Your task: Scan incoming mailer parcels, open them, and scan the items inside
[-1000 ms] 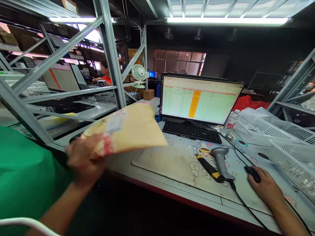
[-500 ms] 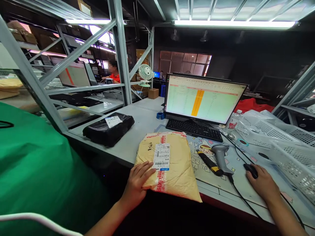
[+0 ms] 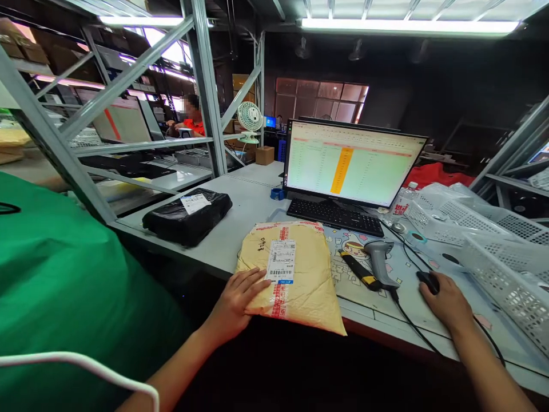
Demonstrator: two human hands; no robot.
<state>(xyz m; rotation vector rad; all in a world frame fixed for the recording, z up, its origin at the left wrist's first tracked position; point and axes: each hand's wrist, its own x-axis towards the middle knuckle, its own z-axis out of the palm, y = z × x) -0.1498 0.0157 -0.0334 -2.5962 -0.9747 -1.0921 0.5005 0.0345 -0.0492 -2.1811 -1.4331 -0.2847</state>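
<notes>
A yellow padded mailer (image 3: 306,274) with a white shipping label (image 3: 281,260) and red printed tape lies at the desk's front edge, its lower part jutting past it. My left hand (image 3: 242,294) grips its lower left side, fingers flat on top; the thumb is hidden. On the desk mat, my right hand (image 3: 444,300) is closed over a black computer mouse (image 3: 429,281). Between the mailer and the mouse lie a grey barcode scanner (image 3: 381,263) and a black and yellow utility knife (image 3: 360,270). Behind them stands a monitor (image 3: 351,163) showing a spreadsheet, with a black keyboard (image 3: 334,216) below.
A black wrapped parcel (image 3: 189,217) lies on the desk at left, beside a metal rack post (image 3: 203,86). White plastic baskets (image 3: 506,280) crowd the right side. A roll of blue tape (image 3: 278,194) sits near the keyboard. Green cloth (image 3: 77,286) fills the lower left.
The whole view has shifted slightly, so things sit a little higher and further left. Both hands keep their places on the mailer and the mouse. An outlined cell now shows at the spreadsheet's upper left.
</notes>
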